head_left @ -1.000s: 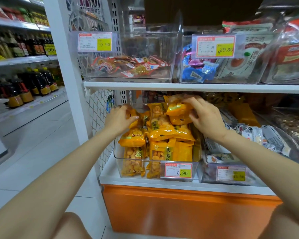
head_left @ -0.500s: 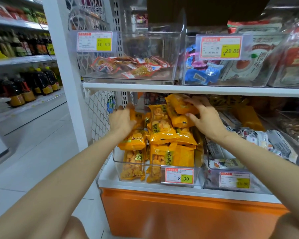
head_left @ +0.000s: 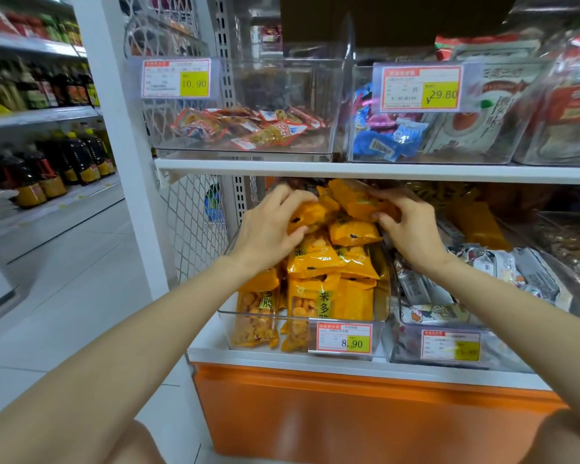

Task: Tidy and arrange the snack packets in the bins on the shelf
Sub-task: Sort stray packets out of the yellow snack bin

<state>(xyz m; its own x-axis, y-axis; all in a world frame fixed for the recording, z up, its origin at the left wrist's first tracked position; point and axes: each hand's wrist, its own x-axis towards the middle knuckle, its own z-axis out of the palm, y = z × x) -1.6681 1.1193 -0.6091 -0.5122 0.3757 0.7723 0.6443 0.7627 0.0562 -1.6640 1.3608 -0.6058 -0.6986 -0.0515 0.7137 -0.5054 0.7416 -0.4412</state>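
- Our left hand (head_left: pixel 268 229) curls its fingers over one orange packet (head_left: pixel 310 216), and our right hand (head_left: pixel 412 229) pinches the upper packet (head_left: pixel 359 200) between thumb and fingers.
- Both packets lie on top of the heap (head_left: pixel 318 259) in the clear bin (head_left: pixel 265 315) on the lower shelf (head_left: pixel 208 346).
- The heap stands above the bin's rim, so we judge it better to lay each packet flat and slide it toward the back than to stack higher.
- We keep the grip light, since the film looks slick and the contents look brittle.
- We watch the right side, where a loose packet could slip into the neighbour bin (head_left: pixel 409 346).
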